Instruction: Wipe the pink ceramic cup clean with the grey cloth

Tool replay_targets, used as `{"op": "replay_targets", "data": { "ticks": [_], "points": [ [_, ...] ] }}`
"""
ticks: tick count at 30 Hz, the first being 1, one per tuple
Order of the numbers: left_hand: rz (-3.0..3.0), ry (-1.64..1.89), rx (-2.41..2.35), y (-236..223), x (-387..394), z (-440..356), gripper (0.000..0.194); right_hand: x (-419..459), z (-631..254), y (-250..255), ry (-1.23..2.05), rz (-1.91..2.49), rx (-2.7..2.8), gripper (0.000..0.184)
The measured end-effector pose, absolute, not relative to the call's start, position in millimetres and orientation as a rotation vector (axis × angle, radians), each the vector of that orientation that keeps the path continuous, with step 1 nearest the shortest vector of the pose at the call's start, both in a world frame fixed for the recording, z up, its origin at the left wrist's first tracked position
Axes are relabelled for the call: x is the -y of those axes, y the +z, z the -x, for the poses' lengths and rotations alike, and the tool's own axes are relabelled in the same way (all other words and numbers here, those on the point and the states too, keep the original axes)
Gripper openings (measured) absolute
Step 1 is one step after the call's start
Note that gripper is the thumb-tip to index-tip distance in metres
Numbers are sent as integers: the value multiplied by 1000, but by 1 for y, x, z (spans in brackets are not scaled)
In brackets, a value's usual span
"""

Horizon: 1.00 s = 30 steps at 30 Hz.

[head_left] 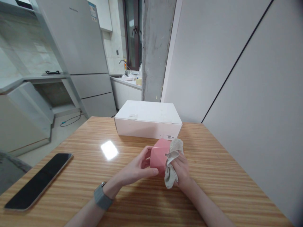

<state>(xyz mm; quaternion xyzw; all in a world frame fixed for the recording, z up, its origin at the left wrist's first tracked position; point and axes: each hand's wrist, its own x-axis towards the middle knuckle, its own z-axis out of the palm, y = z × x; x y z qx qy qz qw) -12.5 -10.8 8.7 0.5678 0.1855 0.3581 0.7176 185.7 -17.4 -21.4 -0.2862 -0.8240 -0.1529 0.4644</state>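
Left hand point(137, 168) gripping pink container point(159, 155), right hand point(181, 170) clutching grey cloth point(176, 147), container between 2 hands

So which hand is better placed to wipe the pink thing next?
Probably the right hand: it holds the cloth at one side of the pink thing, while the left hand cups the other side and has no cloth.

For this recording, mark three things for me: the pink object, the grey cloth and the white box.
pink object point(159, 157): head view, on the side facing the camera.
grey cloth point(173, 154): head view, on its bunched folds.
white box point(146, 126): head view, on its front panel.
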Motion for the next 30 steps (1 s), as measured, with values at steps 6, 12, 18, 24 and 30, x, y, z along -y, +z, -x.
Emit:
{"op": "replay_targets", "data": {
  "ticks": [6, 12, 18, 24, 30],
  "points": [
    [-1299, 924, -727, 3, 10, 6, 52, 19, -176, -19, -434, 557, 2186, 32],
    [-1164, 1060, -904, -5, 0, 9, 42, 12, -190, -27, -198, 666, 1970, 25],
    [-739, 895, -725, -7, 1, 4, 50, 3, -189, -24, 625, 1006, 1287, 39],
    [-508, 773, -633, -20, -3, 3, 52, 11, -172, -4, 1708, 942, 883, 36],
    [-519, 852, -781, -30, -12, 1, 53, 8, -151, -20, 1402, 966, 756, 30]
  ]
}}
